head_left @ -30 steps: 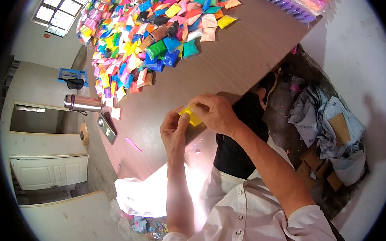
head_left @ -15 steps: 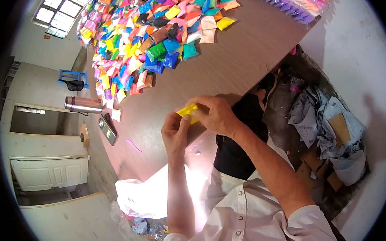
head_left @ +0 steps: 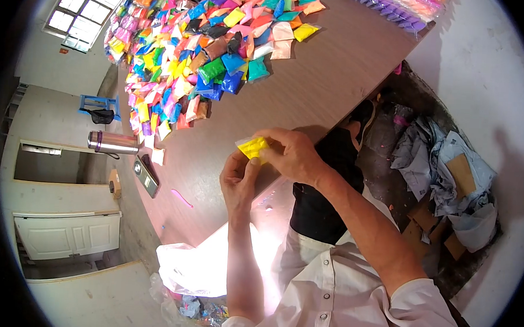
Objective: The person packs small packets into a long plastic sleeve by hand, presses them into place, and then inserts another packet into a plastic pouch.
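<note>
Has a white panelled door (head_left: 66, 235) far to the left of the yellow packet (head_left: 253, 147), and a barred window (head_left: 84, 12) higher up on that same side. Has a blue stool (head_left: 100, 98) with something black (head_left: 102, 116) on it well left of the packet, then a steel flask (head_left: 114, 142) and a dark phone (head_left: 146, 176), both near the left edge of the surface (head_left: 312, 84). Faces a wide heap of small coloured packets (head_left: 184, 66) on the surface, up and left of the yellow packet and apart from it. Has a thin pink strip (head_left: 182, 198) down and left of the packet, and a white sheet (head_left: 193, 266), partly lost in glare, lower down. Grips the yellow packet itself over the surface: pinches the lower left side in narrowed fingers (head_left: 234, 158) of the left hand (head_left: 238, 175), holds the right end in bent, closed-in fingers of the right hand (head_left: 291, 153). Leaves a pale, see-through margin exposed at the packet's upper left end. Has black cloth (head_left: 325, 195) down and right of the packet, purple bundles (head_left: 391, 14) far up and right on the surface, and crumpled grey bags (head_left: 417, 150) with brown cardboard (head_left: 462, 175) far right on the floor.
</note>
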Demonstrator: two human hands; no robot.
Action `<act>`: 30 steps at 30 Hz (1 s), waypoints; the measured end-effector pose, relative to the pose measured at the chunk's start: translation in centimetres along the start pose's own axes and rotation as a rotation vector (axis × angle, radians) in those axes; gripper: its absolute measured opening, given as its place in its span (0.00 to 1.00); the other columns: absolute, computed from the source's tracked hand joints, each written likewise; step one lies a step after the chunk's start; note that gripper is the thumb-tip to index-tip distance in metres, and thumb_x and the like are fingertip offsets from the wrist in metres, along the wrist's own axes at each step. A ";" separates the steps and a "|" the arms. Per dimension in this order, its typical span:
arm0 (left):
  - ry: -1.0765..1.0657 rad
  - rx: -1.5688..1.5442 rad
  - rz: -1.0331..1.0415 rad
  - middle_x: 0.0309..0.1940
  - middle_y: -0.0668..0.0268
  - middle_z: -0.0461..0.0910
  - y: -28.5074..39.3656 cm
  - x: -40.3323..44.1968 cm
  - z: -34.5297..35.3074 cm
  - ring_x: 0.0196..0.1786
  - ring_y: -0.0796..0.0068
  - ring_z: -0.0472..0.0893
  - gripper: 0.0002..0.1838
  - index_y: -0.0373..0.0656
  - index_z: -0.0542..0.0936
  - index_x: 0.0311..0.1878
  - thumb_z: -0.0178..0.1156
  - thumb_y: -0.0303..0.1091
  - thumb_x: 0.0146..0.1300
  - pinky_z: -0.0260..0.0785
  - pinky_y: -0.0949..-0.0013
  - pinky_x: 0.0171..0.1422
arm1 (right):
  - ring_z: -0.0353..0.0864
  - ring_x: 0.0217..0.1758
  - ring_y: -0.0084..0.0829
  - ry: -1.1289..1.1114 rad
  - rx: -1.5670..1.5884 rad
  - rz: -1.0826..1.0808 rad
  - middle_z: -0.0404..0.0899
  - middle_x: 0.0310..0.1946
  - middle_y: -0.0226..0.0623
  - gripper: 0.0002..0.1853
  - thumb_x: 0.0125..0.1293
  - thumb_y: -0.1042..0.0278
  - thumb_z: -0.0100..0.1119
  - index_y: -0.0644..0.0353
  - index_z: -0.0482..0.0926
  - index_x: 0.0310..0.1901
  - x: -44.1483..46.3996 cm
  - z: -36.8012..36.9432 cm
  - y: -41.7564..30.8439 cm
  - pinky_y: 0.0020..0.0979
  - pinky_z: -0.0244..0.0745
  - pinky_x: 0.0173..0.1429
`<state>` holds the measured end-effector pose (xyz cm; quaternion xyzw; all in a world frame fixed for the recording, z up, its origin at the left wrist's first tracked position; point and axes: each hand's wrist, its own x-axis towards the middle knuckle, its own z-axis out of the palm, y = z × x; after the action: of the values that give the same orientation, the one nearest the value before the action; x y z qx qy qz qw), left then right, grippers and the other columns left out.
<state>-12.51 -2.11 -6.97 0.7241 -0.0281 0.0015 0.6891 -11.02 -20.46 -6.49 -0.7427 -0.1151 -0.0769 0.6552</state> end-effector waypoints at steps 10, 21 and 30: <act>-0.018 0.003 0.027 0.52 0.63 0.88 -0.7 0.0 -0.4 0.53 0.79 0.86 0.12 0.34 0.84 0.58 0.67 0.28 0.78 0.77 0.73 0.63 | 0.93 0.52 0.44 -0.022 -0.074 -0.023 0.90 0.52 0.49 0.19 0.71 0.70 0.71 0.60 0.83 0.62 0.1 -0.2 -0.2 0.39 0.87 0.58; -0.045 0.083 -0.019 0.53 0.61 0.89 -0.2 0.0 -0.1 0.54 0.77 0.86 0.16 0.33 0.83 0.63 0.69 0.29 0.77 0.78 0.73 0.63 | 0.93 0.50 0.47 0.001 0.062 0.043 0.90 0.52 0.51 0.21 0.72 0.69 0.71 0.59 0.82 0.65 0.1 0.1 0.6 0.39 0.87 0.58; -0.007 -0.014 -0.036 0.53 0.62 0.89 0.2 0.1 0.1 0.54 0.77 0.87 0.16 0.34 0.83 0.62 0.69 0.28 0.76 0.78 0.73 0.64 | 0.92 0.51 0.50 -0.016 -0.057 0.006 0.90 0.51 0.52 0.24 0.72 0.68 0.70 0.58 0.78 0.67 -0.1 0.1 0.4 0.42 0.86 0.58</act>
<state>-12.43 -2.24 -6.74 0.7197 -0.0174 -0.0139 0.6939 -10.99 -20.43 -6.86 -0.7619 -0.1158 -0.0721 0.6331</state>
